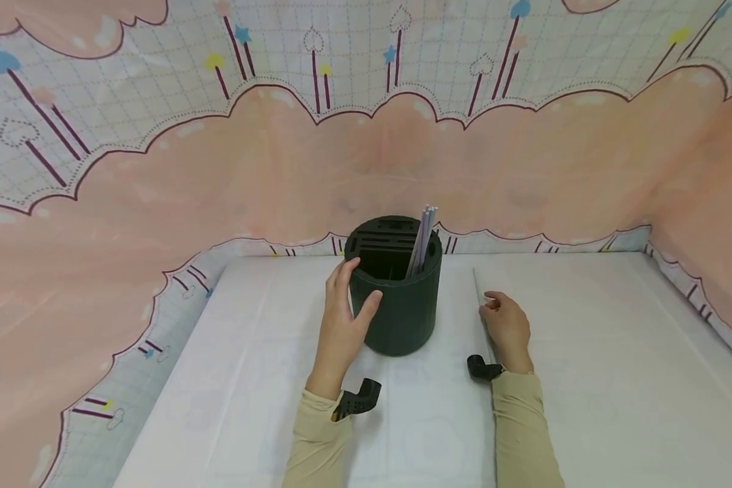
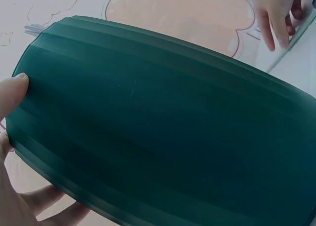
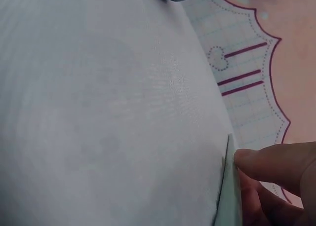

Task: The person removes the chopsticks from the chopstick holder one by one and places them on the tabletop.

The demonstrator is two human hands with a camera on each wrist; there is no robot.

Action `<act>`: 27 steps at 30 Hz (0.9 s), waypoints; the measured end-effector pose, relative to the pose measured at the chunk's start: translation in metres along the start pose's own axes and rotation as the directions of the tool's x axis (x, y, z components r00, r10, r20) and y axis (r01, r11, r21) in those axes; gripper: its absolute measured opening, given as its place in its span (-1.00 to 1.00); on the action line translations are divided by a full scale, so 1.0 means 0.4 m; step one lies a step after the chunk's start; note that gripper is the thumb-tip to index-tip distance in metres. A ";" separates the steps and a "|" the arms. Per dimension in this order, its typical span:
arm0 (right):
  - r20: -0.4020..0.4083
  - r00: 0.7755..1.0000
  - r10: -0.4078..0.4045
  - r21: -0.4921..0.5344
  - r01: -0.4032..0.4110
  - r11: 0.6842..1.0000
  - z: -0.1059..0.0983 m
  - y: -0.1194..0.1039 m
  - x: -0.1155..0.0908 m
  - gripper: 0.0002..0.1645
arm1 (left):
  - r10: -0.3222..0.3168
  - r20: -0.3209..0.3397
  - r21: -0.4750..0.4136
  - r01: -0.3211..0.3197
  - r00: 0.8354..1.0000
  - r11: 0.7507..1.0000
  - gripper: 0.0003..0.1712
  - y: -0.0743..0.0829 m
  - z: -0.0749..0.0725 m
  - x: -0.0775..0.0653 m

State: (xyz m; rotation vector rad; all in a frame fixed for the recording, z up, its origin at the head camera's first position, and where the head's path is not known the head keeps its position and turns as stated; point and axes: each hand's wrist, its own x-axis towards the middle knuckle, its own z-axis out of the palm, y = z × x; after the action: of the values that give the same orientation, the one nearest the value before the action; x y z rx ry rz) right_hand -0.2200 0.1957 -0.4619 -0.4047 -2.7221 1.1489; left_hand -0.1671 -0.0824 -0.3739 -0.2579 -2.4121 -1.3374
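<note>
A dark green cylindrical desk organizer (image 1: 399, 318) stands upright on the table, with slots across the back of its top and a deep opening in front. My left hand (image 1: 343, 318) holds its left front side near the rim, thumb and fingers spread around the wall. In the left wrist view its ribbed wall (image 2: 158, 117) fills most of the frame. Several slim pale sticks (image 1: 423, 244) lean in the opening. To the right, my right hand (image 1: 507, 325) pinches a long, thin, pale strip (image 3: 229, 191) between thumb and fingers, apart from the organizer. Its exact kind cannot be told.
The table has a white cover (image 1: 268, 379). Behind it and at both sides hangs a patterned pink and white cloth (image 1: 317, 169). A black wrist mount (image 1: 360, 400) sits on the left sleeve, and another black mount (image 1: 483, 368) on the right.
</note>
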 end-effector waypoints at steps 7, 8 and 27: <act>0.018 1.000 -0.012 0.012 0.012 1.000 -0.012 -0.015 0.002 -0.60 | 0.005 -0.008 -0.006 -0.005 1.000 1.000 -0.33 0.008 -0.008 0.004; 0.025 1.000 -0.015 0.025 0.014 1.000 -0.016 -0.015 0.002 -0.60 | 0.008 -0.007 -0.012 -0.008 1.000 1.000 -0.33 0.009 -0.009 0.004; -0.298 0.949 -0.104 0.628 0.276 0.728 -0.091 -0.126 -0.041 -0.57 | 0.000 0.003 -0.017 0.000 1.000 1.000 -0.33 0.006 -0.009 -0.010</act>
State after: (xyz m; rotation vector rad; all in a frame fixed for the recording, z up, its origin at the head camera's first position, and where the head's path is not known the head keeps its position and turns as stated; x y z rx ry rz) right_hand -0.2047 0.1818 -0.4011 -0.1329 -1.9024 1.7541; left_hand -0.1620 -0.0841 -0.3721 -0.2643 -2.4042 -1.3586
